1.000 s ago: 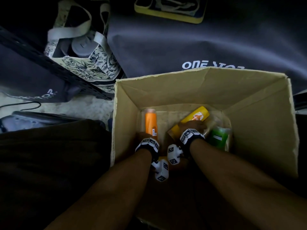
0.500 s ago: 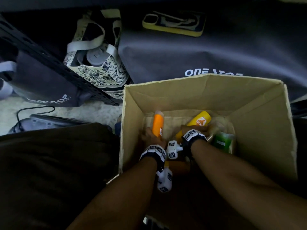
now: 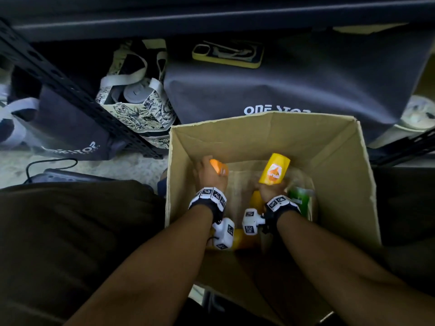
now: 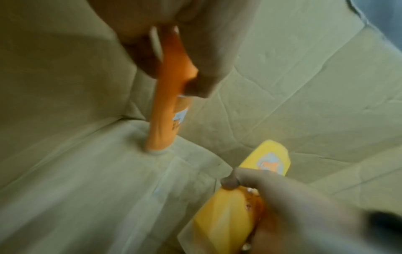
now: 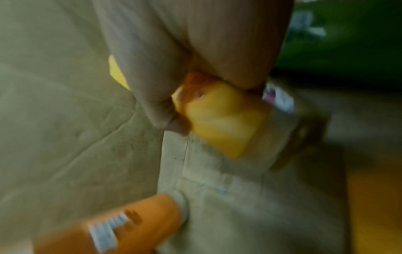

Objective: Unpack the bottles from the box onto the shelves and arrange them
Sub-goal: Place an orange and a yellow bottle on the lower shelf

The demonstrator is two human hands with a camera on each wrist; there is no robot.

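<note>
Both hands are down inside the open cardboard box [image 3: 336, 165]. My left hand [image 3: 208, 174] grips a slim orange bottle [image 3: 218, 166] near the box's left wall; in the left wrist view the orange bottle [image 4: 167, 103] hangs cap-down from the fingers. My right hand [image 3: 269, 190] grips a yellow bottle [image 3: 274, 170] by its lower part, top tilted toward the far wall; the right wrist view shows the yellow bottle [image 5: 224, 123] between thumb and fingers. A green bottle [image 3: 300, 201] lies at the right of the box floor, and another yellow bottle [image 3: 244, 240] lies under my wrists.
Behind the box lies a dark fabric bag printed ONE STOP [image 3: 277, 90] with a yellow-cased phone [image 3: 227, 54] on top. A patterned tote bag [image 3: 138, 104] and a black perforated shelf post [image 3: 70, 90] stand to the left. A dark shelf edge [image 3: 211, 17] runs across the top.
Both hands have lifted their bottles up off the box floor. The orange bottle has swung upright in my left hand, and the yellow bottle has risen toward the far wall.
</note>
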